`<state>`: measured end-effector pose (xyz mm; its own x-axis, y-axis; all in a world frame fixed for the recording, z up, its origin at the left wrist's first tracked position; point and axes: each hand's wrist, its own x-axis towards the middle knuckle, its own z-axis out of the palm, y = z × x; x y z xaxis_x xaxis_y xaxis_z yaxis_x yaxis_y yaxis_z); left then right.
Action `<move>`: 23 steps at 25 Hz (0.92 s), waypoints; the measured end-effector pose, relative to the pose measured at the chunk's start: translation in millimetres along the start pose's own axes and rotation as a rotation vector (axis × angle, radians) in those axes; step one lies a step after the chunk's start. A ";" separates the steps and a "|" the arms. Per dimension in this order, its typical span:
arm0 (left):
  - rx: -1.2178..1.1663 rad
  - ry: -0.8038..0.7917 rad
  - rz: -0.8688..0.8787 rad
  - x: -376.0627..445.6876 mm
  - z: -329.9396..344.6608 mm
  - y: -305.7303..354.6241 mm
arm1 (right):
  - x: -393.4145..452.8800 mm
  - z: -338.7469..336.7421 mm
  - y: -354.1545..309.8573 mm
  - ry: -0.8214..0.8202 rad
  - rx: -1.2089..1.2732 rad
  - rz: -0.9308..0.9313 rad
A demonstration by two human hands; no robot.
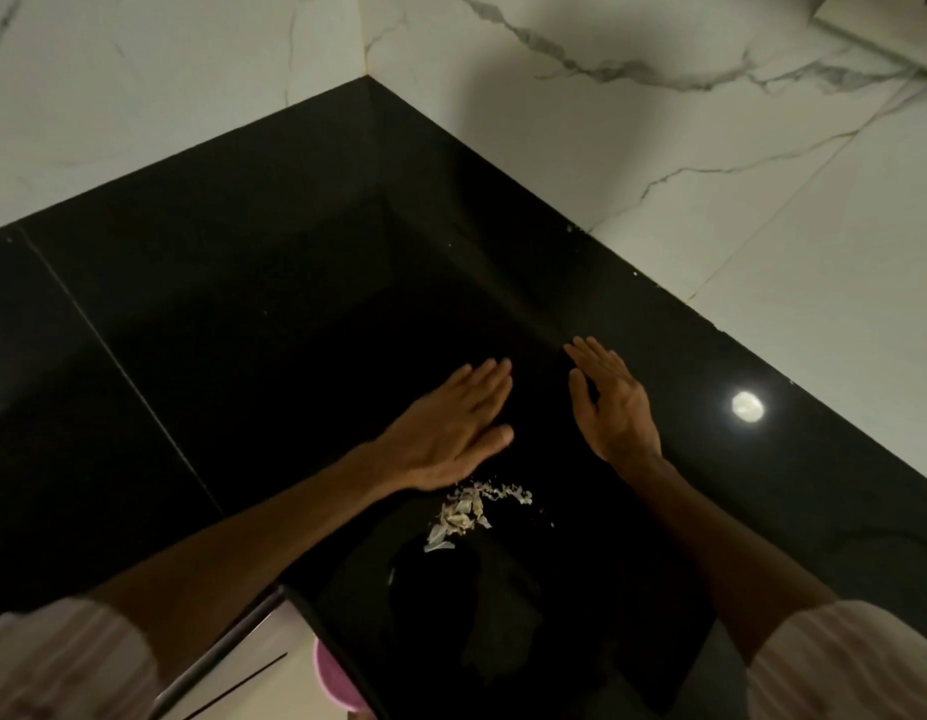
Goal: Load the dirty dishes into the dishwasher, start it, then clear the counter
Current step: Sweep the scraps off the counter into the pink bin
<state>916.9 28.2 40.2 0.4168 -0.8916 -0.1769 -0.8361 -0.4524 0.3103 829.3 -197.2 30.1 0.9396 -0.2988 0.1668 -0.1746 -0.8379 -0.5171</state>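
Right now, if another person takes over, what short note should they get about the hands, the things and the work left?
Left hand: open, flat on the black counter, beside the scraps.
Right hand: open, on edge, holding nothing.
A small pile of pale scraps lies on the counter near its front edge, just nearer than the hands.
No dishes or dishwasher are in view, so that part cannot be judged.
Left: clear the scraps off the counter.

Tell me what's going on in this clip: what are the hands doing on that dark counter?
A person is clearing scraps off a black counter in a corner of marble-look walls. Both hands are open: the left hand lies flat just behind a small pile of pale peelings, the right hand stands on edge beside it. The pile sits near the counter's front edge, above a pink container below.
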 end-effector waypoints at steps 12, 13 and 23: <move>-0.177 0.196 -0.318 83.6 -66.3 -98.6 | -1.6 -0.1 -0.6 0.027 -0.003 0.017; -0.197 0.181 -0.348 102.3 -74.1 -114.7 | -0.2 0.9 -0.6 0.038 -0.005 0.023; 0.025 0.073 0.052 12.1 -3.1 -4.6 | 0.5 0.2 -1.8 0.003 -0.015 0.033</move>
<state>926.9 19.5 39.5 0.3968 -0.9132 -0.0926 -0.8656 -0.4058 0.2933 830.1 -195.8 30.9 0.9323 -0.3278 0.1527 -0.2100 -0.8345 -0.5094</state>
